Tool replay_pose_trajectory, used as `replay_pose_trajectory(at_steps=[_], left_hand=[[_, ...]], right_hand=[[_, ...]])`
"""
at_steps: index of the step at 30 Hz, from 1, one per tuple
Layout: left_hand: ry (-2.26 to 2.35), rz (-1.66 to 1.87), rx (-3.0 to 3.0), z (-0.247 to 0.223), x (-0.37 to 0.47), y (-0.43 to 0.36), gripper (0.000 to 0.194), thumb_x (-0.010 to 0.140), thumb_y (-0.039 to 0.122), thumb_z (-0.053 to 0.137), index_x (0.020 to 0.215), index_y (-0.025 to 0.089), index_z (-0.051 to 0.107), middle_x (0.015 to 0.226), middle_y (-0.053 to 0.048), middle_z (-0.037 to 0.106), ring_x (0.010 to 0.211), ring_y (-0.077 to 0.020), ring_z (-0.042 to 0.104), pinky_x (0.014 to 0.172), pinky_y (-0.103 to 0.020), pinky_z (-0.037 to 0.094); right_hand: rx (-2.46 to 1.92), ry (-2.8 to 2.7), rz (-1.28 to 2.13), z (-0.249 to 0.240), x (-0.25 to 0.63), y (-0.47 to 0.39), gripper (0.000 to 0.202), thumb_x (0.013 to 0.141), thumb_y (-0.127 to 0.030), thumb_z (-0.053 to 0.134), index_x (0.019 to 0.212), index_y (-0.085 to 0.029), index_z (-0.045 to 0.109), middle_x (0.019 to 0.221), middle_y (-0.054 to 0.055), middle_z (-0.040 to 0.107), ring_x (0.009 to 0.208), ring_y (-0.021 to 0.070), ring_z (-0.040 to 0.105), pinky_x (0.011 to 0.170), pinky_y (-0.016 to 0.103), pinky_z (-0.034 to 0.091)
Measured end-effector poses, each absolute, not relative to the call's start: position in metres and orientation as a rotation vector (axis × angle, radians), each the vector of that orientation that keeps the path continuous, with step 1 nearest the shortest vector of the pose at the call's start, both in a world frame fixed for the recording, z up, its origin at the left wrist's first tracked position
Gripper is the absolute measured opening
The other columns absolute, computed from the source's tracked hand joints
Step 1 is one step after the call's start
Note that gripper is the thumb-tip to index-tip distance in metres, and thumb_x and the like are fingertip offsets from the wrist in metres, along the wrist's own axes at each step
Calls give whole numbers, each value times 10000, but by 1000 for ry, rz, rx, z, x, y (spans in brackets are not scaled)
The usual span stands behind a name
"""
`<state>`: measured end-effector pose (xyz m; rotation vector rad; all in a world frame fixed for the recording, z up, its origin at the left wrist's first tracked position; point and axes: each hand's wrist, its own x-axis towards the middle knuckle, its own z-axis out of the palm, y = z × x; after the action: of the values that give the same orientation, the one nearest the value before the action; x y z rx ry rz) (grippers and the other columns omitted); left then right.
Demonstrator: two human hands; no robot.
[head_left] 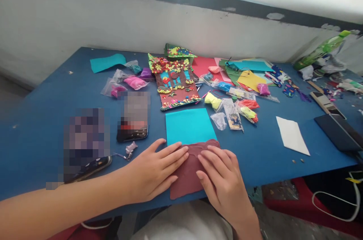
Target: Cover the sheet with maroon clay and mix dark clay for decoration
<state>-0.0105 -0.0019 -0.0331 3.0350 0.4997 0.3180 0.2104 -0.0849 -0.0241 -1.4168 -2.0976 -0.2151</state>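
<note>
A sheet of bright blue paper (190, 124) lies on the table in front of me, its near part covered by a thin brown layer of modelling clay (185, 181). My left hand (160, 170) rests on the left edge of the clay, fingers stretched out. On the right side of the layer lies my right hand (222, 173), its fingers slightly bent and apart, fingertips touching the clay near its upper edge. Just beyond the blue sheet sits a decorated clay picture (178, 98) with brown ground, red and yellow flowers and blue patches.
Bags of pink clay (135, 82) lie at the back left, near two phones, one a black phone (132, 134). Yellow clay (212, 100), coloured papers (252, 81) and more bags spread at the back right. White paper (293, 136) and a green bottle (321, 52) are farther right.
</note>
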Motion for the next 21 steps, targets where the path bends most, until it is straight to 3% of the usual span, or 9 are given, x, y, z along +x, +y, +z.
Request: replay_pose_trajectory(at_steps=[5,13,21], left_hand=[[508,303,3033,-35,-12,0,508,1026,417,297,1453,172,424,1427,-84,561,1350,-215,462,1110,-395,258],[506,247,3059,-31,-10,-1,498,1036,385,266,1436,150,449,1439,-80,549,1354,-226,451,1080,-401,289],[525,258,3048,-31,-9,-2,471,1014,369,356,1422,165,472,1413,-86,572,1336,-232,469,1069,-395,313]], right_hand=[[-1442,-2086,-265,-32,213,-80,243,967,-211,490,1083,-118,683,1119,99,735,1093,239,624,932,392,414],[-1433,-2056,-268,-36,213,-83,236,941,-192,522,1110,-134,675,1078,92,747,1087,235,638,933,393,406],[-1421,-2042,-254,-37,212,-84,218,928,-184,540,1091,-171,684,1051,72,754,1054,224,649,932,393,406]])
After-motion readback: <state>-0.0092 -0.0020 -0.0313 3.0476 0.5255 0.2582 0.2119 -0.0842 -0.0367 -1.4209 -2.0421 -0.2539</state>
